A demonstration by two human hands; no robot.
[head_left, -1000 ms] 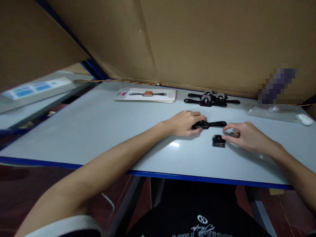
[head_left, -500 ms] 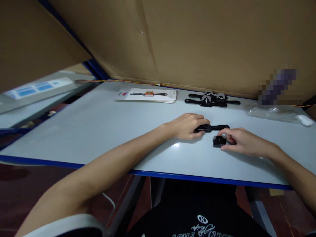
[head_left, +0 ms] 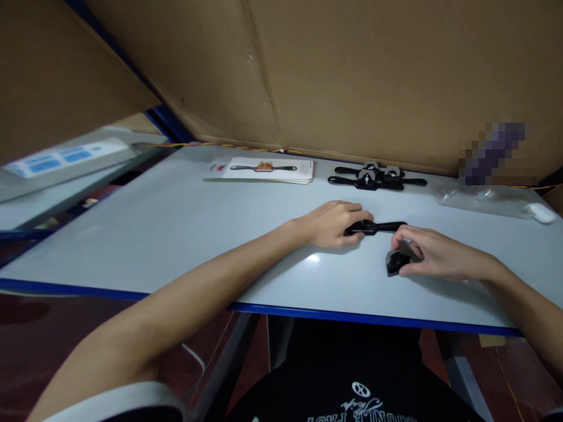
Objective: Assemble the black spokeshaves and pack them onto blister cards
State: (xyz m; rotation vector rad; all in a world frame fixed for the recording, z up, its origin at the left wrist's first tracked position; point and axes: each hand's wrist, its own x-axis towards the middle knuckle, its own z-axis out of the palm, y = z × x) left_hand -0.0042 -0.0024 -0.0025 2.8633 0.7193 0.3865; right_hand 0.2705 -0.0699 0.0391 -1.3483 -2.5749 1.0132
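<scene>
My left hand (head_left: 338, 224) is closed over the left end of a black spokeshave body (head_left: 368, 227) lying on the table, its right handle pointing toward my right hand. Between thumb and forefinger, my right hand (head_left: 433, 253) pinches a small black spokeshave cap with a grey blade plate (head_left: 396, 263). This piece is tilted just in front of the spokeshave's right handle. The other fingers of the right hand are curled, and the part of the piece nearest the palm is hidden.
Several black spokeshaves with grey blades (head_left: 368, 179) lie together near the back edge. Left of them is a stack of printed cards (head_left: 269, 169). Clear plastic bags (head_left: 484, 199) and a white rounded object (head_left: 540, 213) lie at the right. Cardboard (head_left: 352, 76) rises behind the table.
The small black piece has turned in my right fingers and shifted slightly right and toward me. My left hand stays in place on the spokeshave.
</scene>
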